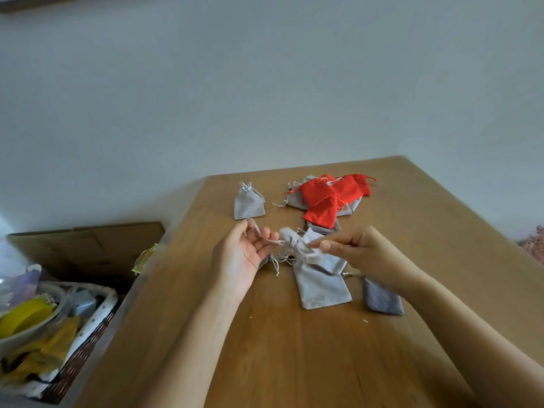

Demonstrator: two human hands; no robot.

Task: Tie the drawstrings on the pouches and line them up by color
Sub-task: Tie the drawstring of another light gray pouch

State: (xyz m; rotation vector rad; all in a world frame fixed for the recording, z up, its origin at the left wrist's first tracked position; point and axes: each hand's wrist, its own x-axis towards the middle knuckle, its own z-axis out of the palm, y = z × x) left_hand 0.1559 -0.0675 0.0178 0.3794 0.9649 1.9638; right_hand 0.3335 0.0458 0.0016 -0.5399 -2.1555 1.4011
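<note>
Early stage. One tied grey pouch set aside on counter. Left hand and right hand pinch cords of a grey pouch mid-tie. Red pile untouched, unsorted.

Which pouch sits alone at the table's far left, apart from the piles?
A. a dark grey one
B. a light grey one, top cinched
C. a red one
B: the light grey pouch stands by itself with its drawstring gathered, left of the red pouches.
</note>
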